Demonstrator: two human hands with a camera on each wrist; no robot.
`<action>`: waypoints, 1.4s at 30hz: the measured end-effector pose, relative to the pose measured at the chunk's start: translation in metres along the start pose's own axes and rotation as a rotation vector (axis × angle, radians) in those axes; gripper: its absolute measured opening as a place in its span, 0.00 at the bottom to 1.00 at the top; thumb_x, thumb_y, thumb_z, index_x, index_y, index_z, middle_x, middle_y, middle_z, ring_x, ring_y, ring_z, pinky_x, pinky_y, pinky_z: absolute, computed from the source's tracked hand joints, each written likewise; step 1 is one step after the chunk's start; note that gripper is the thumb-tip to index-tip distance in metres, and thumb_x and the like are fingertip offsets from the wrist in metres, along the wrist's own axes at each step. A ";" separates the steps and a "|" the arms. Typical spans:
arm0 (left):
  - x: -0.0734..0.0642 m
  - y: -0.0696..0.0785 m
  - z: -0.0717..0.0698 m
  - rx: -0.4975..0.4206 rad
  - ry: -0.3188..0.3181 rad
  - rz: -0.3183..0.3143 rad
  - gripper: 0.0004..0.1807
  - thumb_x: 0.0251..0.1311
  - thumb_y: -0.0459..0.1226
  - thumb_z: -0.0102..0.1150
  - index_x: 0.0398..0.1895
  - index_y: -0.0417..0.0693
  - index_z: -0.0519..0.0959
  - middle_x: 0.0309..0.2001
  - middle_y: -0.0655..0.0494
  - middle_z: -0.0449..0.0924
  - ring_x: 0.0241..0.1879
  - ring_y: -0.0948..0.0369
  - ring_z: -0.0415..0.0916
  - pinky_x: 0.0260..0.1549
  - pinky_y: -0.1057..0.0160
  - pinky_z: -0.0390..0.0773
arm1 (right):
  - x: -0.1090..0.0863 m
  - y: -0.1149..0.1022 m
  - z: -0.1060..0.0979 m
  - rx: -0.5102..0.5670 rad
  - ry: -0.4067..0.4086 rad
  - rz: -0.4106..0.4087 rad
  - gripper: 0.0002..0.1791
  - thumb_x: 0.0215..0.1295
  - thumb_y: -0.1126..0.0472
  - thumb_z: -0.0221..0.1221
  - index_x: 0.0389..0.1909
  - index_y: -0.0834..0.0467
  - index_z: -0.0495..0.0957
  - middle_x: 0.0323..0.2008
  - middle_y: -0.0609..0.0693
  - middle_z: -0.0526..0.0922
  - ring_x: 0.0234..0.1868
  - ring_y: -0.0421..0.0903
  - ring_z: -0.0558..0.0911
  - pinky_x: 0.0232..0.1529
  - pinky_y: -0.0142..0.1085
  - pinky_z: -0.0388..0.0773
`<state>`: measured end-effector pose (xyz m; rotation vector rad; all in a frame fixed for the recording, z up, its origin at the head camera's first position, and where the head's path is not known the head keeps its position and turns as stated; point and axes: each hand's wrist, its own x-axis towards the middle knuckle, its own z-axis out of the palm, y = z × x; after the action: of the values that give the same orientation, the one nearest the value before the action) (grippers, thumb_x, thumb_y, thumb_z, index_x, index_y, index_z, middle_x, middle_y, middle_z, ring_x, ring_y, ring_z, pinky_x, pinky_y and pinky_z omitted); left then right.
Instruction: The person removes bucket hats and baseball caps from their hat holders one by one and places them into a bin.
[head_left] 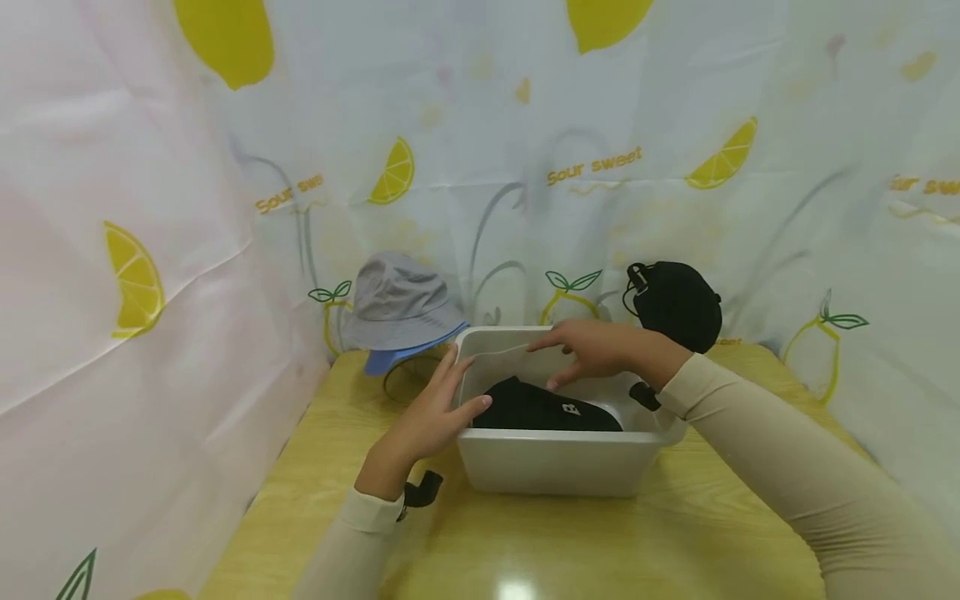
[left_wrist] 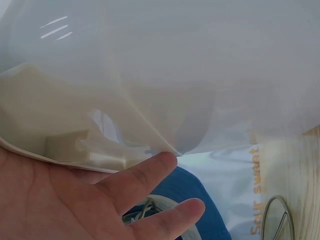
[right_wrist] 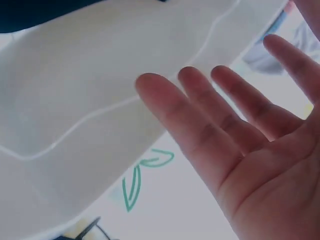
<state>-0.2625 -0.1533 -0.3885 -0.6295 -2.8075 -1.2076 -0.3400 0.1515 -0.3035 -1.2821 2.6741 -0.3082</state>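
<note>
A black cap (head_left: 546, 406) already lies in the bin (head_left: 558, 461) mid-desk. Left hand (head_left: 435, 412) rests flat on its left rim; right hand (head_left: 592, 350), grip wide, hovers over it. Grey hat (head_left: 397, 310) and black hat (head_left: 677, 302) wait at the back edge.

Head view: above and behind the hands, looking forward and down across the table (head_left: 570, 542) toward the curtain; mid-range. Left wrist view: very close, from below the palm, facing the white bin (head_left: 558, 458) wall (left_wrist: 150, 75). Right wrist view: equally close, palm-side, facing the bin rim (right_wrist: 100, 95). All three share the bin.
</note>
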 end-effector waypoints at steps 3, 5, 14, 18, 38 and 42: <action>0.002 0.001 -0.001 0.002 0.004 0.005 0.47 0.70 0.67 0.51 0.84 0.57 0.52 0.86 0.57 0.30 0.82 0.48 0.47 0.74 0.37 0.60 | -0.007 0.002 -0.010 0.017 0.052 0.018 0.36 0.64 0.44 0.70 0.72 0.49 0.74 0.64 0.55 0.79 0.58 0.56 0.83 0.59 0.51 0.80; 0.003 0.001 -0.001 0.006 0.003 0.011 0.46 0.70 0.66 0.51 0.84 0.58 0.52 0.86 0.56 0.31 0.82 0.48 0.46 0.74 0.37 0.59 | -0.012 0.004 -0.017 0.014 0.099 0.025 0.36 0.65 0.45 0.70 0.72 0.49 0.74 0.66 0.55 0.79 0.59 0.57 0.83 0.61 0.53 0.79; 0.001 0.001 -0.001 -0.004 0.000 0.014 0.45 0.72 0.65 0.51 0.84 0.60 0.52 0.86 0.55 0.31 0.82 0.47 0.45 0.74 0.36 0.59 | -0.027 0.015 -0.036 -0.040 0.220 0.052 0.37 0.66 0.43 0.69 0.74 0.49 0.72 0.68 0.56 0.76 0.70 0.58 0.74 0.67 0.58 0.73; 0.002 0.001 0.000 -0.009 0.008 0.031 0.43 0.72 0.63 0.51 0.84 0.59 0.53 0.86 0.54 0.31 0.82 0.46 0.44 0.74 0.34 0.58 | -0.032 0.020 -0.041 -0.060 0.263 0.096 0.37 0.66 0.44 0.69 0.73 0.50 0.72 0.69 0.58 0.74 0.70 0.60 0.73 0.67 0.59 0.71; 0.002 0.000 0.001 -0.024 0.014 0.016 0.39 0.75 0.57 0.53 0.83 0.62 0.53 0.86 0.54 0.31 0.82 0.45 0.44 0.73 0.33 0.57 | -0.062 0.071 -0.049 -0.056 0.477 0.328 0.38 0.70 0.45 0.66 0.74 0.59 0.69 0.77 0.71 0.56 0.74 0.71 0.62 0.70 0.68 0.63; 0.002 0.000 0.001 -0.025 0.013 0.016 0.40 0.75 0.58 0.53 0.83 0.61 0.53 0.86 0.54 0.31 0.82 0.45 0.44 0.73 0.33 0.57 | -0.064 0.079 -0.046 -0.056 0.497 0.345 0.37 0.70 0.47 0.66 0.73 0.61 0.70 0.75 0.73 0.58 0.75 0.71 0.60 0.71 0.67 0.60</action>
<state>-0.2638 -0.1517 -0.3891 -0.6415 -2.7764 -1.2410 -0.3705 0.2555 -0.2751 -0.8068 3.2698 -0.5688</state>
